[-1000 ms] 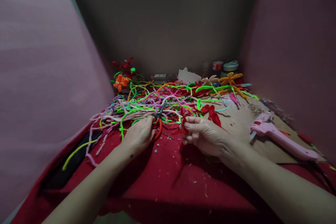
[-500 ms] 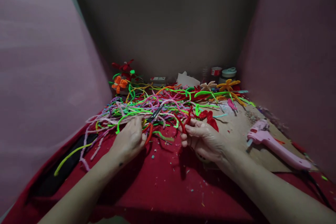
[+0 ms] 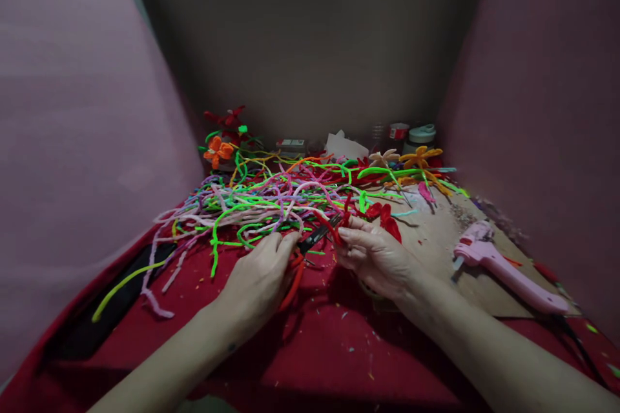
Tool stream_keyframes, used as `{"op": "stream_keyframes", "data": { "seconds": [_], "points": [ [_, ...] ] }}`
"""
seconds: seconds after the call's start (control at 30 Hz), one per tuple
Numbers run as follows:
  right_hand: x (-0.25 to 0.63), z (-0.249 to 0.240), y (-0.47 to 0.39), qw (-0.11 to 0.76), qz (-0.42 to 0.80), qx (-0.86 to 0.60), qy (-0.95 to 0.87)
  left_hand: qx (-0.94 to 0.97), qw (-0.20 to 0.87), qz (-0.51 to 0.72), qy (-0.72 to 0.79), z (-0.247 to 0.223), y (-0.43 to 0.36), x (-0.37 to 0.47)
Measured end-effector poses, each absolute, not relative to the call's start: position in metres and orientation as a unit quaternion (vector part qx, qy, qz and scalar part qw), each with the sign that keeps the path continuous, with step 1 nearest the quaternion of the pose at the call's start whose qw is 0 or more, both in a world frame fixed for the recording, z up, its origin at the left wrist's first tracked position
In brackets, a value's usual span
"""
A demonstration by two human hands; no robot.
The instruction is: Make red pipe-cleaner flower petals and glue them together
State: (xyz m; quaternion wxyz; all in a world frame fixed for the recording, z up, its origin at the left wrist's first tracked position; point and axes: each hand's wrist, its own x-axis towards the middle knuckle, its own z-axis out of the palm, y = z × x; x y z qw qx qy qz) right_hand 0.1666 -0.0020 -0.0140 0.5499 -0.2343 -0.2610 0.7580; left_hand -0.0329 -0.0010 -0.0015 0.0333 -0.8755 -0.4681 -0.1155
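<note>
The left hand (image 3: 261,272) grips scissors (image 3: 314,239), blades close by the red fuzzy stem (image 3: 345,211) the right hand (image 3: 380,257) pinches.

The left hand (image 3: 264,268) partly hides the scissors' red handles (image 3: 293,285); the frame crops both forearms (image 3: 177,352).

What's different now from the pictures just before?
The left hand moved right, toward the right hand, and the scissors it holds swung round to point at the red fuzzy strips. Neither hand let go of anything. The right hand still pinches the red fuzzy strips; the pink glue gun stayed put.
</note>
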Motion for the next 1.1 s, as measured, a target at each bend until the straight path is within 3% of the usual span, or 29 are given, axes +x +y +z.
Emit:
{"op": "stream_keyframes", "data": {
  "seconds": [0.5, 0.8, 1.1],
  "points": [
    [0.163, -0.013, 0.0, 0.582, 0.705, -0.252, -0.319, -0.884, -0.015, -0.033, -0.466, -0.001, -0.008, -0.026],
    [0.16, -0.013, -0.002, 0.601, 0.667, -0.269, -0.349, -0.891, -0.016, -0.019, -0.454, 0.006, -0.013, -0.027],
    [0.159, -0.016, -0.002, 0.601, 0.655, -0.274, -0.367, -0.894, -0.086, -0.055, -0.437, 0.0, -0.013, -0.028]
  ]
}}
